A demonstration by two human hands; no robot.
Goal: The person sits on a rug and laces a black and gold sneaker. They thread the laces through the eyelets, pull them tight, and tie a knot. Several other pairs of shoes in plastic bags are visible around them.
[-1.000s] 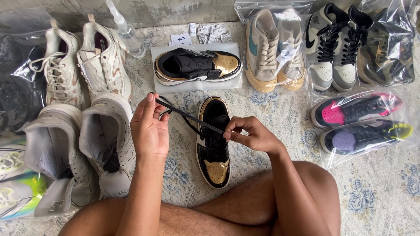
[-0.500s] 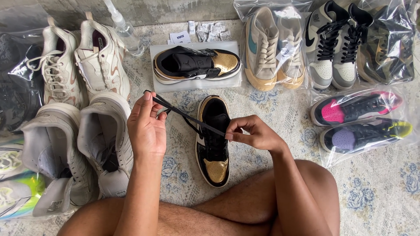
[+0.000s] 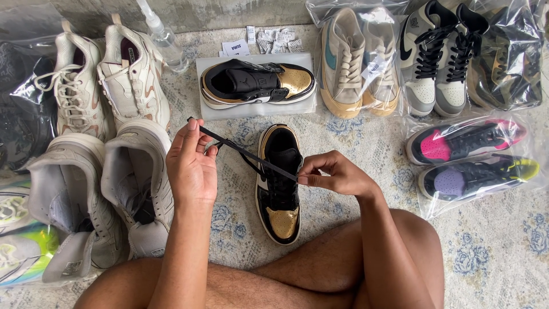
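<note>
My left hand [image 3: 191,166] pinches the black lace [image 3: 240,150]; my right hand [image 3: 334,174] pinches its lower end. The lace, pulled slightly tauter than before, runs over the black-and-gold shoe [image 3: 278,183], below its mate [image 3: 257,83].

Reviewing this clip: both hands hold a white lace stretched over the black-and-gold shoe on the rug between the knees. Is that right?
Not quite: the lace is black, not white. The head view shows the left hand and right hand pinching it, stretched over the black-and-gold shoe on the rug.
</note>
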